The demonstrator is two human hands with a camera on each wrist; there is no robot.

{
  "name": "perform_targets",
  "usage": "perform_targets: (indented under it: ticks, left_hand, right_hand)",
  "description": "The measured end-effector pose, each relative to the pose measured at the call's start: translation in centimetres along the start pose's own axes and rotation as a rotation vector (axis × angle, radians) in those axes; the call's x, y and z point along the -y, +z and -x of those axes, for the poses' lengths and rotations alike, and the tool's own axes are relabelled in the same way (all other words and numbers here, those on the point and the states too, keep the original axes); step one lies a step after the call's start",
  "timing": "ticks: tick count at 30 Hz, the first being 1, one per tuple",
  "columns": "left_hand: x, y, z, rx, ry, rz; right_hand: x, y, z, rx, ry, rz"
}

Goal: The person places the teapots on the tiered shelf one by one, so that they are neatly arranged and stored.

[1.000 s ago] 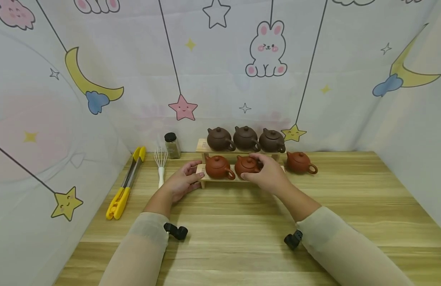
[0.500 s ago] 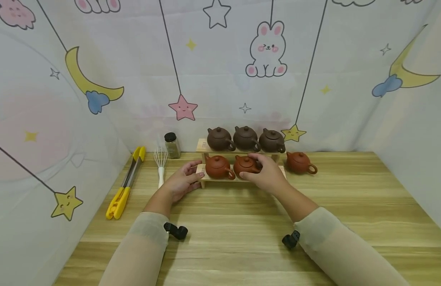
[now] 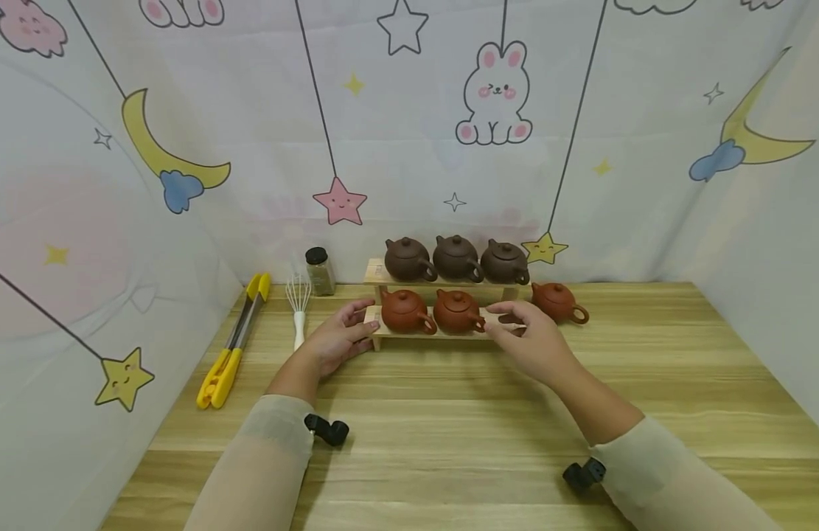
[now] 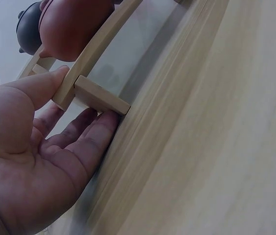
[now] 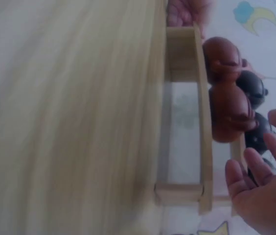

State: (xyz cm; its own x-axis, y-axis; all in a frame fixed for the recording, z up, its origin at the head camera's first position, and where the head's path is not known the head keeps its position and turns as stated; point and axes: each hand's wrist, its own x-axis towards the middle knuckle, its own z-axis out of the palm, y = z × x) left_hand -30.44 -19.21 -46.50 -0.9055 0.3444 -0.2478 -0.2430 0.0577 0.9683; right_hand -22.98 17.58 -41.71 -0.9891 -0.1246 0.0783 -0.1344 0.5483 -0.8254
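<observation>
A two-tier wooden rack (image 3: pixel 374 272) stands against the back cloth. My left hand (image 3: pixel 331 341) holds its left end, the thumb on the lower shelf and the fingers by the leg (image 4: pixel 101 95). Two reddish-brown teapots, one at left (image 3: pixel 402 313) and one in the middle (image 3: pixel 456 313), sit on the lower tier, handles to the right. My right hand (image 3: pixel 537 345) is just right of the middle teapot, fingers apart and holding nothing. A third reddish-brown teapot (image 3: pixel 553 303) stands on the table, right of the rack.
Dark brown teapots, left (image 3: pixel 406 260), middle (image 3: pixel 456 259) and right (image 3: pixel 504 262), fill the upper tier. At left lie yellow-ended tongs (image 3: pixel 235 339) and a white-handled whisk (image 3: pixel 299 324), with a black-lidded jar (image 3: pixel 320 273) behind. A printed cloth (image 3: pixel 409 147) encloses the table (image 3: pixel 422 442).
My right hand has let go of the middle reddish-brown teapot and moved right. That teapot slid slightly left beforehand. My left hand has stayed at the rack's end.
</observation>
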Motion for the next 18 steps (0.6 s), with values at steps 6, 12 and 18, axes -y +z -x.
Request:
perform_targets:
  ticks: [6, 12, 18]
  left_hand:
    - [0.1, 0.0, -0.1, -0.006, -0.005, 0.007]
    - [0.3, 0.0, -0.2, -0.006, -0.006, 0.016]
    - [0.2, -0.1, -0.2, -0.013, -0.003, 0.018]
  right_hand:
    - [-1.6, -2.1, 1.8, -0.061, -0.028, 0.073]
    - [-3.8, -5.2, 2.4, -0.149, -0.020, 0.120]
    - [-5.7, -7.9, 2.1, -0.235, 0.017, 0.122]
